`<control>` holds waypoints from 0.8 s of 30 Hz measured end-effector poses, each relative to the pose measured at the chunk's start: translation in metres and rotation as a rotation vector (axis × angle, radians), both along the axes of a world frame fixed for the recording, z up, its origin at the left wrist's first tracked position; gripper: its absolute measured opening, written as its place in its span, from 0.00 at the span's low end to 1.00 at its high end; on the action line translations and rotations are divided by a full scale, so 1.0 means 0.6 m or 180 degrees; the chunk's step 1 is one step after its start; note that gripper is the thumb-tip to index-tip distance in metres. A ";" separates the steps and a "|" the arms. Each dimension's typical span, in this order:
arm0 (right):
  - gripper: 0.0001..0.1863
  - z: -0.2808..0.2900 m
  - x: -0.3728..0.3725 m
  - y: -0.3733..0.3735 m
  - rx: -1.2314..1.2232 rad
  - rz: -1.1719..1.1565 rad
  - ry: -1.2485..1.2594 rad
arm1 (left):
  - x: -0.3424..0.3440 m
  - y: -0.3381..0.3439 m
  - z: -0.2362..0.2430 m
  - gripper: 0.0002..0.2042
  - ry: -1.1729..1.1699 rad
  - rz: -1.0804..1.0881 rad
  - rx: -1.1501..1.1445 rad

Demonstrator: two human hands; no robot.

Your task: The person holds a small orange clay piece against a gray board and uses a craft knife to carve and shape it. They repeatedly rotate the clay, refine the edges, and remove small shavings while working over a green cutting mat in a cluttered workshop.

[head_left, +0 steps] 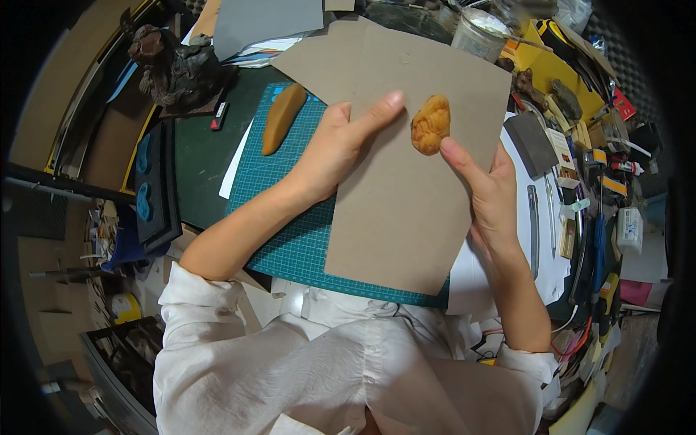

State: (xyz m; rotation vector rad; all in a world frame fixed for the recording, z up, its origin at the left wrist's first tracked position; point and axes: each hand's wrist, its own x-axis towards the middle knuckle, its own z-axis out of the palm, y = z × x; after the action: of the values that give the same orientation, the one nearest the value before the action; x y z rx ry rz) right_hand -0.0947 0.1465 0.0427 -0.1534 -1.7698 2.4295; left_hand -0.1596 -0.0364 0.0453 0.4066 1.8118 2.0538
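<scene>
Your right hand [495, 206] is nearer: the amber carving [431, 125], lengthwise away from you, lies just left and beyond its thumb. Both thumbs are spread; other fingers' grip I cannot tell.

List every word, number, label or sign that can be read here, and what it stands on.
None can be quoted:
Green cutting mat: edge marks, too small.
White bottle: label, blurred.
Red packet: markings, too small.
Grey-brown board: no lettering visible.
Amber carving: no lettering visible.
</scene>
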 end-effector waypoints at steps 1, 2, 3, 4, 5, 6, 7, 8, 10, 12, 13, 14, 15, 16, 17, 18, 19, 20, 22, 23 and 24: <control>0.20 0.000 0.000 0.000 -0.0013 0.0012 0.0004 | 0.002 0.002 0.001 0.27 0.0060 0.0030 -0.0025; 0.20 0.001 0.000 0.000 -0.0002 0.0018 0.0003 | 0.004 0.004 0.002 0.27 0.0105 0.0029 -0.0035; 0.20 0.002 0.001 0.000 0.0009 0.0025 0.0001 | 0.005 0.005 0.003 0.28 0.0150 0.0029 -0.0045; 0.20 0.003 0.001 0.000 0.0020 0.0030 0.0000 | 0.006 0.005 0.003 0.28 0.0196 0.0027 -0.0056; 0.20 0.003 0.001 -0.001 0.0030 0.0008 -0.0016 | 0.005 0.003 0.004 0.28 0.0142 -0.0008 -0.0047; 0.20 0.002 0.001 -0.001 0.0042 -0.0014 -0.0033 | 0.002 0.001 0.004 0.28 0.0089 -0.0043 -0.0038; 0.20 0.002 0.000 -0.002 0.0050 -0.0029 -0.0049 | 0.001 -0.001 0.004 0.28 0.0035 -0.0072 -0.0031; 0.20 0.003 0.000 -0.003 0.0010 -0.0022 -0.0070 | 0.001 -0.002 0.004 0.28 -0.0030 -0.0046 0.0066; 0.20 0.006 0.001 -0.004 -0.0067 0.0000 -0.0111 | 0.001 0.001 0.003 0.27 -0.0157 0.0013 0.0264; 0.19 0.005 0.000 -0.003 -0.0132 0.0031 -0.0150 | 0.005 0.003 0.008 0.26 0.0243 -0.0065 0.0068; 0.18 0.004 0.000 0.000 -0.0153 0.0044 -0.0168 | 0.006 0.004 0.011 0.25 0.0443 -0.0105 -0.0021; 0.18 0.004 0.001 0.001 -0.0139 0.0054 -0.0215 | 0.008 0.005 0.013 0.25 0.0398 -0.0119 0.0009; 0.17 0.004 0.002 0.002 -0.0125 0.0064 -0.0261 | 0.010 0.005 0.015 0.25 0.0354 -0.0133 0.0039; 0.17 0.004 0.003 0.002 -0.0109 0.0085 -0.0308 | 0.011 0.004 0.016 0.25 0.0308 -0.0136 0.0071; 0.16 0.003 0.002 0.002 -0.0143 0.0099 -0.0317 | 0.009 0.004 0.014 0.24 0.0363 -0.0113 0.0103; 0.16 0.002 0.002 0.001 -0.0178 0.0114 -0.0327 | 0.009 0.003 0.013 0.24 0.0371 -0.0120 0.0119; 0.15 0.001 0.002 0.000 -0.0209 0.0117 -0.0340 | 0.008 0.003 0.011 0.23 0.0376 -0.0138 0.0140; 0.15 0.002 0.003 0.000 -0.0200 0.0122 -0.0322 | 0.008 0.002 0.010 0.23 0.0382 -0.0155 0.0161; 0.15 0.003 0.004 0.001 -0.0179 0.0130 -0.0291 | 0.010 0.002 0.014 0.22 0.0472 -0.0127 0.0176; 0.16 0.004 0.005 0.000 -0.0172 0.0116 -0.0256 | 0.010 0.001 0.015 0.22 0.0515 -0.0114 0.0186; 0.16 0.005 0.006 -0.002 -0.0166 0.0101 -0.0222 | 0.011 0.001 0.016 0.22 0.0514 -0.0113 0.0168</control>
State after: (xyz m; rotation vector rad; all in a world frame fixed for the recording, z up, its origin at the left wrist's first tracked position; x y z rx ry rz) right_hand -0.0911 0.1451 0.0454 -0.2194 -1.7506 2.5236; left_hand -0.1529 -0.0361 0.0551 0.6318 1.8291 2.1017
